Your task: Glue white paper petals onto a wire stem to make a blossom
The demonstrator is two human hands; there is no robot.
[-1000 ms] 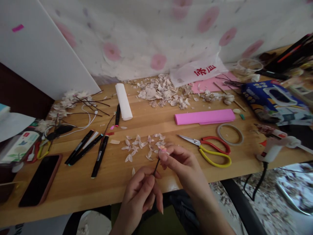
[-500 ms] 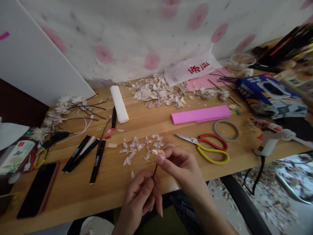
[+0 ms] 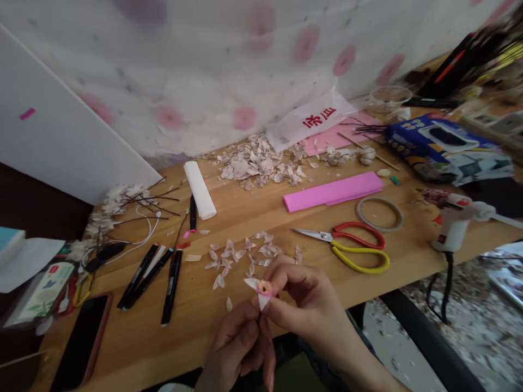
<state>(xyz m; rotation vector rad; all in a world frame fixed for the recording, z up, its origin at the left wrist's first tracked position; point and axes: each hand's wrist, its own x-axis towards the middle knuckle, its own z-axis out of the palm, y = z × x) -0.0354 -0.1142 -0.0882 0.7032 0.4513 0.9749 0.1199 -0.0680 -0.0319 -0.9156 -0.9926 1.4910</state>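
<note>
A small paper flower (image 3: 261, 288) with pale petals and a pink-orange centre sits on a thin dark stem over the table's front edge. My left hand (image 3: 239, 345) is closed around the stem just below the flower. My right hand (image 3: 304, 305) pinches the flower head from the right, fingers pressed on its petals. Several loose pale petals (image 3: 237, 256) lie on the wooden table (image 3: 327, 267) just beyond my hands.
Red and yellow scissors (image 3: 351, 247), a tape ring (image 3: 379, 213), a pink paper roll (image 3: 333, 191) and a glue gun (image 3: 453, 228) lie to the right. Black markers (image 3: 157, 269), a phone (image 3: 81, 340) and a white roll (image 3: 199, 189) are left. Paper scraps (image 3: 261, 163) pile at the back.
The flower and both hands have come nearer to me, off the petal cluster toward the table's front edge. White petals now show spread beside the flower's centre. The camera view shifted.
</note>
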